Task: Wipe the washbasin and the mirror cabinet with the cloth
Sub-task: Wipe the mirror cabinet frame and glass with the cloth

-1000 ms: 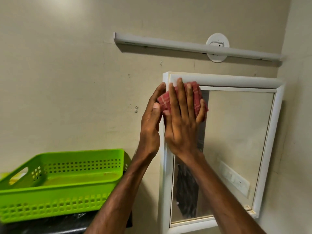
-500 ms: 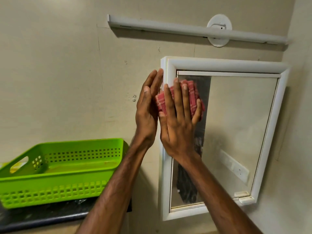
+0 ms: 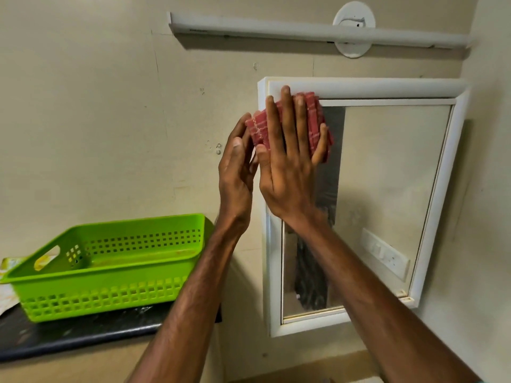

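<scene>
The right hand point(image 3: 287, 172), fingers spread flat, is pressing the cloth point(image 3: 258, 128) onto the mirror cabinet point(image 3: 359, 88); the left hand point(image 3: 236, 175) is hovering alongside, fingers relaxed.

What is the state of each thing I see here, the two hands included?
mirror cabinet: door closed.
cloth: bunched, pressed on the mirror cabinet's upper left corner.
right hand: flat on the cloth, fingers straight.
left hand: open, beside the mirror cabinet's left edge, reaching the cloth's edge.
green basket: upright on the dark counter.
tube light: looks unlit.
</scene>
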A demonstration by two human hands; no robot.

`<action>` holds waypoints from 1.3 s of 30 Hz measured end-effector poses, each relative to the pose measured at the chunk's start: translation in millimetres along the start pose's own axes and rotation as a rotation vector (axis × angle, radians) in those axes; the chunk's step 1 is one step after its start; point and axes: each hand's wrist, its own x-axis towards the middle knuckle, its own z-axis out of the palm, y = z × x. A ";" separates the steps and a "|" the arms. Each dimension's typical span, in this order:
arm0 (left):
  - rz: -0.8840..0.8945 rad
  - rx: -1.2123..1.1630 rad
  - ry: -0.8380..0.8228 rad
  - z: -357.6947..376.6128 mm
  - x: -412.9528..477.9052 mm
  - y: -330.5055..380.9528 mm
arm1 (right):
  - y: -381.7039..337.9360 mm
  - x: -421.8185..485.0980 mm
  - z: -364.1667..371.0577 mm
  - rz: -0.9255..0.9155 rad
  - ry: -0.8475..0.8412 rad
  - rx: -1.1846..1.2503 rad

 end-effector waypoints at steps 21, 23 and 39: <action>0.158 0.370 0.034 12.5 -29.4 -26.7 | 8.7 -86.4 5.5 0.007 -0.131 -0.062; 0.187 0.419 0.016 14.7 -30.4 -26.4 | 17.9 -108.4 8.7 0.001 -0.176 -0.018; 0.448 1.107 0.125 40.7 -32.6 -61.9 | 185.0 -105.7 -29.9 0.245 -0.071 -0.168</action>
